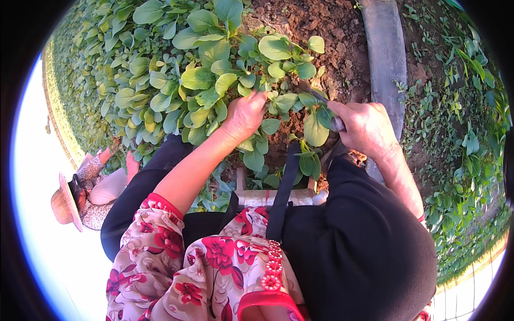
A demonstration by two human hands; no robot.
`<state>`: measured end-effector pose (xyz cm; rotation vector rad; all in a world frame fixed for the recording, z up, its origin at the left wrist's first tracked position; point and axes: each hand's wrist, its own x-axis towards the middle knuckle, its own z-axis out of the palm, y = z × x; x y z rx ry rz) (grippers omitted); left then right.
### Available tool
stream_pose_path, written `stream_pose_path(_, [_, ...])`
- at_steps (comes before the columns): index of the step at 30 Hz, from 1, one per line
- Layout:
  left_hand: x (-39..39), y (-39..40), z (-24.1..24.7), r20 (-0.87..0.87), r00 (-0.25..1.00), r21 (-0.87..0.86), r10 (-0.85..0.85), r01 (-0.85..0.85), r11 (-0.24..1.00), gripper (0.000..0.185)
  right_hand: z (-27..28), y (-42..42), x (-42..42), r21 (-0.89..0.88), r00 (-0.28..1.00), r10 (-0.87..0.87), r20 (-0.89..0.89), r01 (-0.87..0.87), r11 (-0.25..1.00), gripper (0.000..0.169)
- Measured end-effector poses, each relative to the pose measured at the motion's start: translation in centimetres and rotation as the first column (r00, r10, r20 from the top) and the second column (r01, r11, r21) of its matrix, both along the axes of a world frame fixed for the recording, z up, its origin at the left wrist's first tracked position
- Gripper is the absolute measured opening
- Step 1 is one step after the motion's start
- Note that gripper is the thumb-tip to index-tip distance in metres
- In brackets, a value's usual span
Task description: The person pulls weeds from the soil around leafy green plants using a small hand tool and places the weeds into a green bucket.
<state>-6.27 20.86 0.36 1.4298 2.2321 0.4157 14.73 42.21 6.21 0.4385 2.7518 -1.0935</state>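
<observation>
My left hand (247, 114) reaches in among broad-leaved greens, its fingers bunched around the stems of a leafy green plant (275, 48). Leaves partly cover those fingertips. To the right, my right hand (363, 124) is closed around a small bladed hand tool (315, 93). The tool's dark, narrow end slants toward the base of the plants, and its tip is hard to make out among leaves and soil. The rounded butt of its handle (338, 123) shows below my fingers. Several loose-looking leaves (315, 130) hang between my two hands.
Dense greens (140, 80) cover the left side. Bare crumbly soil (337, 44) lies ahead, bordered by a grey strip (385, 52). A low seat or frame (277, 196) is between my legs, with a dark strap (287, 192). Another person in a straw hat (64, 202) works at left.
</observation>
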Motion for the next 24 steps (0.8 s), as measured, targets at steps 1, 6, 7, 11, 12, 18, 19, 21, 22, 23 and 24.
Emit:
stream_pose_path(1, [-0.3,-0.3,-0.2,0.033,0.992,0.008,0.118,-0.118,0.993,0.02,0.6,0.3,0.5,-0.04,0.998,-0.067,0.005,0.067,0.997,0.019])
stream_pose_path(6, [-0.1,2.8,0.9,0.159,0.951,-0.209,0.267,-0.232,0.95,0.014,0.8,1.0,1.2,-0.088,0.993,-0.116,0.023,0.118,0.989,0.033])
stream_pose_path(7, [0.3,3.3,0.9,0.159,0.958,-0.243,0.237,-0.195,0.95,0.015,1.2,1.2,1.2,-0.082,0.993,-0.11,0.043,0.113,0.99,0.033])
stream_pose_path(11, [1.1,2.7,0.3,0.182,0.96,-0.236,0.211,-0.166,0.958,0.045,1.8,1.2,1.1,-0.086,0.994,-0.102,0.03,0.104,0.991,0.033])
stream_pose_path(12, [1.1,3.5,0.8,0.203,0.943,-0.374,0.262,-0.172,0.911,0.047,2.0,1.2,1.3,-0.085,0.994,-0.11,0.018,0.111,0.99,0.033])
stream_pose_path(18, [0.9,3.9,-2.1,0.148,0.962,-0.285,0.227,-0.179,0.942,0.037,-1.9,0.6,-1.5,-0.156,0.992,-0.108,0.067,0.118,0.981,0.032])
stream_pose_path(19, [0.8,3.9,-2.3,0.128,0.96,-0.3,0.25,-0.203,0.932,0.036,-2.6,0.9,-2.1,-0.181,0.989,-0.131,0.066,0.141,0.973,0.031])
stream_pose_path(21, [0.7,3.9,-1.2,0.214,0.918,-0.221,0.333,-0.287,0.932,0.032,-3.3,1.8,-2.3,-0.356,0.96,-0.212,0.181,0.265,0.896,0.024])
stream_pose_path(22, [0.4,4.3,-1.0,0.241,0.882,-0.264,0.404,-0.341,0.902,0.03,-3.6,1.7,-1.9,-0.409,0.948,-0.251,0.194,0.311,0.858,0.025])
stream_pose_path(23, [-0.1,4.5,-1.1,0.265,0.841,-0.308,0.472,-0.39,0.868,0.028,-3.8,1.6,-1.5,-0.458,0.934,-0.289,0.21,0.355,0.815,0.025])
stream_pose_path(24, [-0.8,3.8,-1.9,0.251,0.812,-0.33,0.526,-0.439,0.836,0.029,-3.0,1.5,-1.6,-0.41,0.929,-0.277,0.247,0.359,0.838,0.026])
